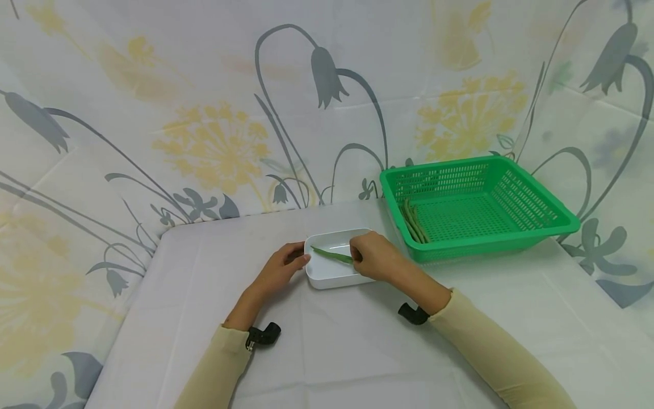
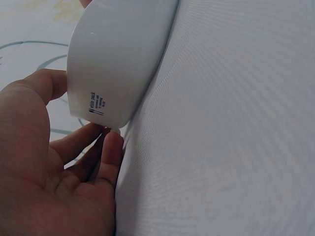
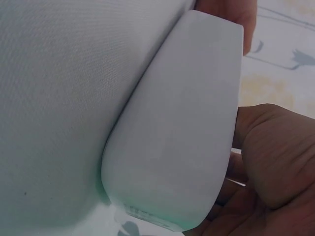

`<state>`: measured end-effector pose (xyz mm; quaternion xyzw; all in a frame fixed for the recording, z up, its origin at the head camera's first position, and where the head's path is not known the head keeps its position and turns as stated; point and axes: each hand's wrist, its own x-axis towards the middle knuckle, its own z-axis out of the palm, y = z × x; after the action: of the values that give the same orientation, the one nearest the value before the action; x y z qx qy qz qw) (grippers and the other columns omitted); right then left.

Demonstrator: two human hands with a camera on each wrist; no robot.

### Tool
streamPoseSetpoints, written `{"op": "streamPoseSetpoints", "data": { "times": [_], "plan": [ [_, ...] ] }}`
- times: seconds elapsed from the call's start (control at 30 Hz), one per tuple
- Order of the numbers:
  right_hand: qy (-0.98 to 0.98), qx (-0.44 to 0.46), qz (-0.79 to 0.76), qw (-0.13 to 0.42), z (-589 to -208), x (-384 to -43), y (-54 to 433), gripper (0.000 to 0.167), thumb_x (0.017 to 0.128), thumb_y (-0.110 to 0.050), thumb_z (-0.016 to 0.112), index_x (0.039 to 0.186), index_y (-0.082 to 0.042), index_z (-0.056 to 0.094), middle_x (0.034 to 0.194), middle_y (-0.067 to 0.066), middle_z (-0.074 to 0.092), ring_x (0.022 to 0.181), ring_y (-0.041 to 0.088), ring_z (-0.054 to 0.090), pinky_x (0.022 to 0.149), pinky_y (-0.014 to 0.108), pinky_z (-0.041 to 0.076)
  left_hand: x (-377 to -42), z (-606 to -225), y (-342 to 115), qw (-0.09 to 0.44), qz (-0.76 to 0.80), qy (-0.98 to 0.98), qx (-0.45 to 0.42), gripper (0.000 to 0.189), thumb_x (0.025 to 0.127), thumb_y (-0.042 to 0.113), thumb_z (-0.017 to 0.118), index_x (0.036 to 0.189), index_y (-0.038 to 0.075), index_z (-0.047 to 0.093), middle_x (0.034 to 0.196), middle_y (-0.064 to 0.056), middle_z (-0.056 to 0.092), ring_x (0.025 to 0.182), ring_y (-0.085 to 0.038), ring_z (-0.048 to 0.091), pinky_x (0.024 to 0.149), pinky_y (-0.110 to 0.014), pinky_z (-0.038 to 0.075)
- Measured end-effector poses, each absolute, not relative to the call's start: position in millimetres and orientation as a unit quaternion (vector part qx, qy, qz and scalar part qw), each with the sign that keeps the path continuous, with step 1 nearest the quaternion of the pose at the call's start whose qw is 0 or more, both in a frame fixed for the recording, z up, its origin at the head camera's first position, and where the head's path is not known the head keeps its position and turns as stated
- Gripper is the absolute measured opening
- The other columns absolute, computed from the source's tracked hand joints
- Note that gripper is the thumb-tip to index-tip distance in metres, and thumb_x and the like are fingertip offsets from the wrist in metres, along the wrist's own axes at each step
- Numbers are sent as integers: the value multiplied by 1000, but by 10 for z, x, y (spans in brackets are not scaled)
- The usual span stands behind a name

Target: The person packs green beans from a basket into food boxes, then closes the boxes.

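A small white rectangular dish [image 1: 334,280] stands on the covered table. My left hand [image 1: 277,272] holds its left end, with the thumb at the rim and the other fingers by the end wall. Over the dish's right part, my right hand [image 1: 377,257] pinches a slender green bean [image 1: 329,254], whose free end points left across the inside. Its fingertips are partly hidden in the head view. From the right wrist, the dish wall [image 3: 172,113] covers the bean and the ends of the fingers. Small blue print shows on the dish [image 2: 118,59] in the left wrist view.
A green perforated basket [image 1: 490,245] stands at the back right, close to the dish. Several green beans [image 1: 414,222] lie along its left side. Behind the table hangs a flower-patterned cloth [image 1: 214,147]. A white cloth [image 1: 327,352] covers the tabletop.
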<state>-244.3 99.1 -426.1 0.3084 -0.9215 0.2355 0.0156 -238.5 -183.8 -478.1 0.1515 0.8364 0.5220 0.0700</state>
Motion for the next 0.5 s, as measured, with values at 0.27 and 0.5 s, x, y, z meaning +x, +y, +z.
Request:
{"op": "streamPoseSetpoints", "data": {
  "times": [0.27,0.5],
  "plan": [
    [-919,312,241,13,-4244,-2447,992,24,83,9,69,73,-11,61,65,-4,55,61,12,47,55,25,41,-2376,-4766,-1830,72,518,839,149,55,109,26,61,155,-1,48,148,-21,58,130,-35,62,106,-46,54],
    [-920,311,237,25,-4206,-2439,1003,25,84,7,71,73,-11,60,66,-4,56,62,12,48,56,25,42,-2370,-4766,-1824,72,520,838,146,55,109,26,62,155,-1,48,148,-21,59,129,-35,62,106,-48,54]
  ]
}}
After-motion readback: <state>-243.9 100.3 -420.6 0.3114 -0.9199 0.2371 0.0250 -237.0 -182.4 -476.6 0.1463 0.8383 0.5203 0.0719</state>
